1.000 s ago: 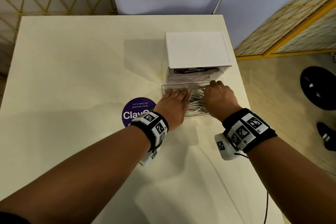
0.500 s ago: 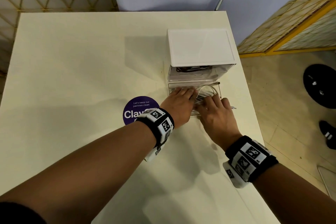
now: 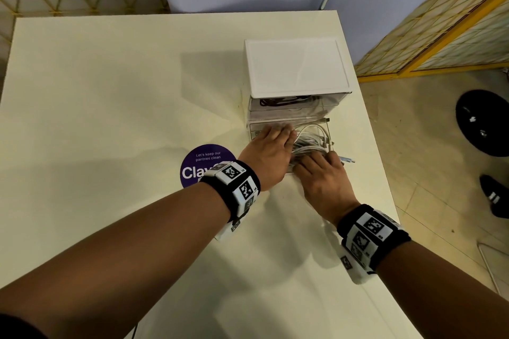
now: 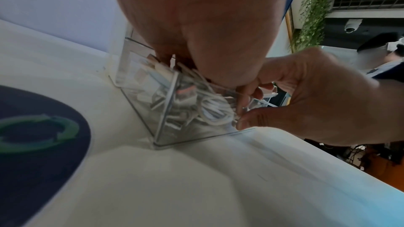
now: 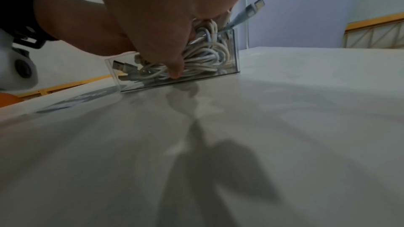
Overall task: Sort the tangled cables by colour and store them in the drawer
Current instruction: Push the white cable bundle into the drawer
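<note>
A white drawer unit (image 3: pixel 297 69) stands on the table, its upper drawer closed with dark cables (image 3: pixel 286 102) behind the clear front. The lower clear drawer (image 3: pixel 254 129) (image 4: pixel 166 110) (image 5: pixel 235 53) is pulled out and holds a bundle of white cables (image 3: pixel 311 140) (image 4: pixel 214 110) (image 5: pixel 203 54). My left hand (image 3: pixel 278 135) lies flat on the cables at the drawer's left side. My right hand (image 3: pixel 322 165) (image 4: pixel 306 101) is at the drawer's front: its thumb (image 5: pixel 174 70) presses the outside of the front wall and its fingers curl over the rim onto the cables.
One USB plug (image 3: pixel 347 159) (image 5: pixel 253 9) sticks out over the drawer's right wall. A round purple sticker (image 3: pixel 203 162) lies on the cream table (image 3: pixel 110 118) left of the drawer. The table's right edge is close to the unit. A shoe (image 3: pixel 493 195) shows on the floor.
My right hand has come from the drawer's back right corner to its front wall. The left hand has stayed pressed on the cables.
</note>
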Tool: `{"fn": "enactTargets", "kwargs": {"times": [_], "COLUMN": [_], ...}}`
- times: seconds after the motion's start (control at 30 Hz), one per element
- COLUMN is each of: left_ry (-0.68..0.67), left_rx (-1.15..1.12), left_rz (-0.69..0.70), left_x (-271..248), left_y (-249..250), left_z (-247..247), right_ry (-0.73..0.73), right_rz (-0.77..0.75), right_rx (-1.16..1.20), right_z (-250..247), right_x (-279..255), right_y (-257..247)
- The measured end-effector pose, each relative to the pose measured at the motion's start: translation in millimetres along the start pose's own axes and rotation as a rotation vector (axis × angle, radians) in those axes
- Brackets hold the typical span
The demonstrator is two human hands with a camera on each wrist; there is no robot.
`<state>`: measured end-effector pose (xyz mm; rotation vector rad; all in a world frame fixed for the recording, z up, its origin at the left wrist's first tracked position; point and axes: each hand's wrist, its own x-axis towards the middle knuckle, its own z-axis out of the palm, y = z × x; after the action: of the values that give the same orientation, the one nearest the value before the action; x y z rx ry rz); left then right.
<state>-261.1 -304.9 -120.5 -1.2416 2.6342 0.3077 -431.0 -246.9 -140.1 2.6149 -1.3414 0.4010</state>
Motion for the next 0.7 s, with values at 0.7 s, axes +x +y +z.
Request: {"fn": "enactTargets", "kwargs": {"times": [0.7], "left_ry": [0.029], "left_rx": [0.055], "left_rz": [-0.055], "left_x": [-1], "left_y": [-8], "left_z": [-6], "right_ry": [-0.044], "right_rz": [0.049], "right_rx": [0.011], "right_z": [3], "right_x": [17], "right_y": [1]}}
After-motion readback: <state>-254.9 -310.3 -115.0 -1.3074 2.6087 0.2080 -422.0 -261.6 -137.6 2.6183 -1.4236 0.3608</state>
